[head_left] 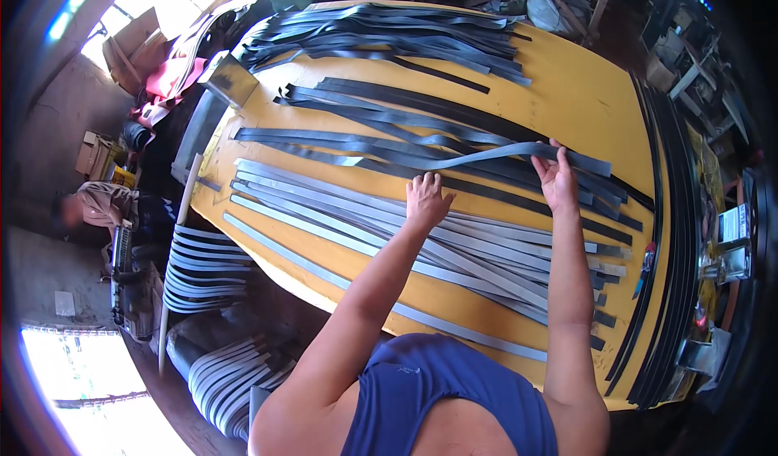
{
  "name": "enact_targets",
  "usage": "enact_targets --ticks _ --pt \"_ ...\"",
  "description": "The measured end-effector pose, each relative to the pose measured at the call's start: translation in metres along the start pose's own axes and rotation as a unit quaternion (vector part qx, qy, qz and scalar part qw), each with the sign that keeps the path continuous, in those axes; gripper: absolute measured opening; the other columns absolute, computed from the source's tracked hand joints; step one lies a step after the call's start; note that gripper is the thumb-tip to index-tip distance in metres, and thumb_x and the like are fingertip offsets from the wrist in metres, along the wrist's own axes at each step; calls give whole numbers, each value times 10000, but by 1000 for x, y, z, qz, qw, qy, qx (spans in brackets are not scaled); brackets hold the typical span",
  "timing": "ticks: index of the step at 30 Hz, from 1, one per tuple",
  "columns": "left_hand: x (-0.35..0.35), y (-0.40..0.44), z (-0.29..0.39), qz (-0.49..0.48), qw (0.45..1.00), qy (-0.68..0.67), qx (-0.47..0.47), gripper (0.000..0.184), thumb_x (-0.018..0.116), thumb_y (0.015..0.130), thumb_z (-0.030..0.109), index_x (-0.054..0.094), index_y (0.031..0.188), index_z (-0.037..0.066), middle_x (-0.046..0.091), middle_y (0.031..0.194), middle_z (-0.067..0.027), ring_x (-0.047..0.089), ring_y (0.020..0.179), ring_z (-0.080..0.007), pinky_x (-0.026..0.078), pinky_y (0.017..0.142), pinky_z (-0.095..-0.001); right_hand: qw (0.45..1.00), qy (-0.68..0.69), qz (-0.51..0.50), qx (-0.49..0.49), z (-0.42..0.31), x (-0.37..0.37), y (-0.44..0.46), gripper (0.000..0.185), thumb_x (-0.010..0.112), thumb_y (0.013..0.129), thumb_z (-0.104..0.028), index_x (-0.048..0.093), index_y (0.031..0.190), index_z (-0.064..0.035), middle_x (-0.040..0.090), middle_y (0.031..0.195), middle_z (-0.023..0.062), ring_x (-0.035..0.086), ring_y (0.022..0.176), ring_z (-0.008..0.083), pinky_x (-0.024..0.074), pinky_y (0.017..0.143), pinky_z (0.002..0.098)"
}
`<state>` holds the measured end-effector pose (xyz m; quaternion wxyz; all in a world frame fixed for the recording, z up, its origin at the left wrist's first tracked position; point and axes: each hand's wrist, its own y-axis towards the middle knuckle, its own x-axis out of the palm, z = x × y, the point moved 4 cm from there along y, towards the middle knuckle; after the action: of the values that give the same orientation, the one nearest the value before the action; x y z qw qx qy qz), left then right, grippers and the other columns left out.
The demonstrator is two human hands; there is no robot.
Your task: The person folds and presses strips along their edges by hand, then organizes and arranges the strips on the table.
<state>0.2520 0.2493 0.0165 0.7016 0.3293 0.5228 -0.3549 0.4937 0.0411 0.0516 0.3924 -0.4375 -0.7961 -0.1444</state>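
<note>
My right hand [557,182] pinches a long dark, flexible strip [478,158] near its right end, with part of the strip raised in a curve above the others. My left hand [428,201] lies palm down at the lower edge of the dark strips, its fingers slightly spread and holding nothing that I can see. Around both hands lie more black strips [356,141] in a loose group. Below them, partly under my forearms, is a fanned-out bunch of grey strips [324,217]. All of them rest on a yellow table [579,75].
A thick pile of dark strips [381,30] covers the table's far side. Long black strips [677,237] run along its right end. A small red-and-blue tool [646,261] lies there. Curved pale strips [207,269] hang at left, where another person [105,205] is seen.
</note>
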Motion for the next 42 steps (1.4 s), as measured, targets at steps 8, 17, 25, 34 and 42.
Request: enact_targets --ticks 8,17,25,34,42 --pt "5 0 -7 -12 1000 -5 -1 699 674 874 506 540 1371 32 497 1420 -164 485 1252 -354 433 1005 -435 994 -97 39 41 -16 -3 -14 374 538 1054 -352 562 1314 -83 648 1285 133 658 1093 246 552 962 410" --pt "-6 -6 -11 -27 1000 -4 -6 539 746 830 418 610 1245 104 571 1239 -93 485 1237 -283 414 959 -439 975 -155 158 21 -20 -107 -5 349 595 1027 -341 592 1304 -130 667 1264 76 631 1182 222 501 933 352" --pt "5 5 -34 10 997 45 62 96 630 823 132 702 887 140 610 980 -52 537 1042 -249 389 891 -417 511 -756 253 -321 -50 -119 -63 699 762 888 -280 442 1448 -12 492 1417 263 473 1318 415 391 1100 489" --pt "-70 0 -37 241 967 -36 70 177 614 791 73 590 967 74 564 978 -99 530 1023 -293 423 842 -422 586 -761 -177 -213 70 28 -112 662 780 816 -148 527 1421 -55 530 1441 187 437 1390 361 316 1183 475" --pt "-131 -4 -111 320 936 -116 93 246 598 761 4 552 999 49 576 930 -144 589 976 -336 432 926 -438 494 -844 -145 -146 116 29 -92 413 758 838 -201 632 1217 -95 602 1144 145 548 1120 351 449 974 492"
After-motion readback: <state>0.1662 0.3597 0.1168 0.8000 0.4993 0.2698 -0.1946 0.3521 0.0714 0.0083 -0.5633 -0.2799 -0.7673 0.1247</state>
